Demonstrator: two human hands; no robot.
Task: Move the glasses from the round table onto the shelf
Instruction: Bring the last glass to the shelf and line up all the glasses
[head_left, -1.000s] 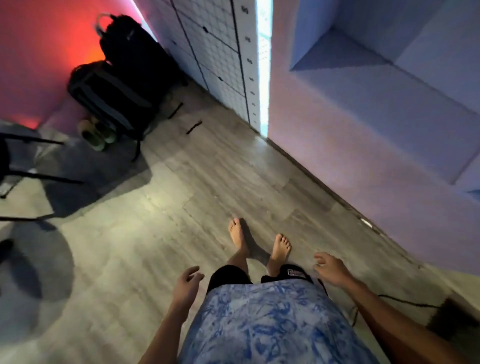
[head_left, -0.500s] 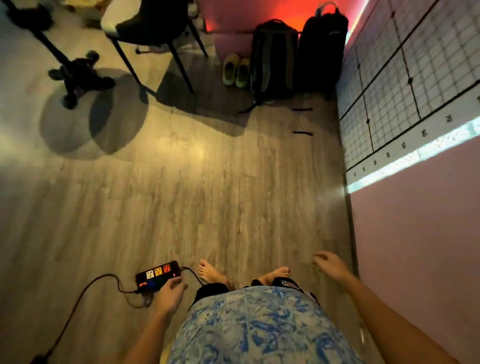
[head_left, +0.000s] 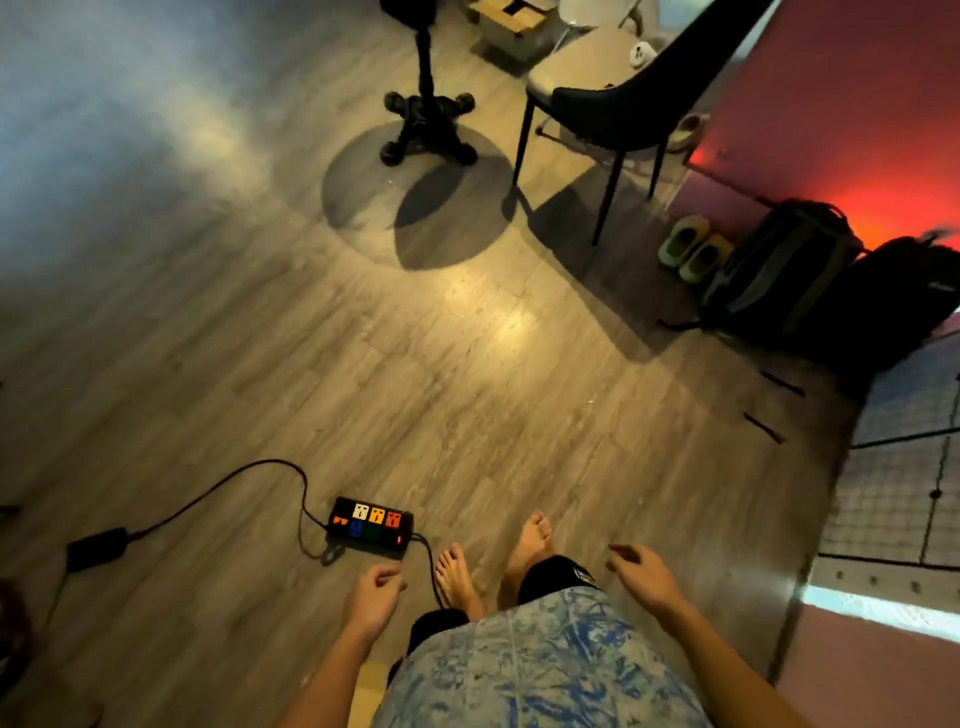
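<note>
1. While the person stands barefoot on the grey wood-plank floor, both hands hang free at the bottom of the view: left hand at 7 o'clock, right hand at 5 o'clock. Each is loosely uncurled with fingers slack and grasps nothing.
2. Glasses named in the task cannot be seen; only the black cast-iron pedestal base of the table shows, at 12 o'clock, its top out of frame.
3. Dark upholstered chair with thin black legs stands just right of that base, at 1 o'clock; a small white item lies on its seat, too small to identify.
4. Black power strip with coloured sockets lies on the floor at 7 o'clock, near the left foot, with black cables running off to the left.
5. Pair of pale green slippers sits at 2 o'clock, beside two dark backpacks set against the red-lit wall.
6. White gridded panel occupies the 4 o'clock edge.
</note>
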